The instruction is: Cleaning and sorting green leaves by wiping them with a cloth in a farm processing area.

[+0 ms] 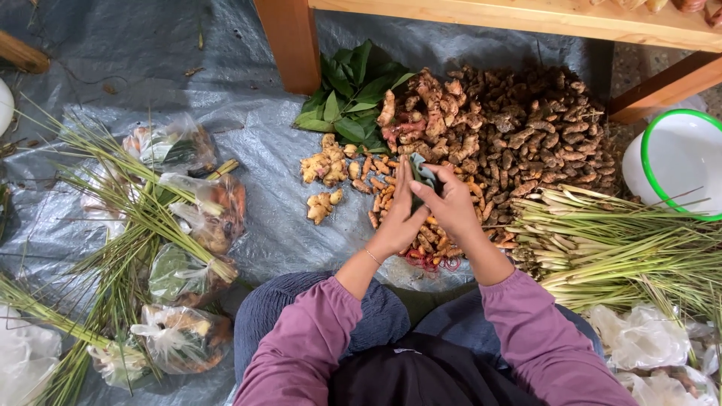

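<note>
My left hand [398,218] and my right hand [453,204] meet over a heap of small orange turmeric roots [391,188]. Together they pinch a folded dark green leaf [423,174] between the fingers. Both arms wear mauve sleeves, and a thin bracelet sits on the left wrist. Pale ginger pieces [323,167] lie just left of the hands. A bunch of green leaves [353,98] lies beyond them. Red rubber bands [430,261] lie under my wrists.
A large pile of brown rhizomes [526,128] lies right of the hands, with lemongrass stalks [617,240] beside it. Filled clear plastic bags [188,278] and more lemongrass lie at left on a grey tarp [256,150]. A white bowl with green rim [677,162] and wooden table legs [289,45] stand behind.
</note>
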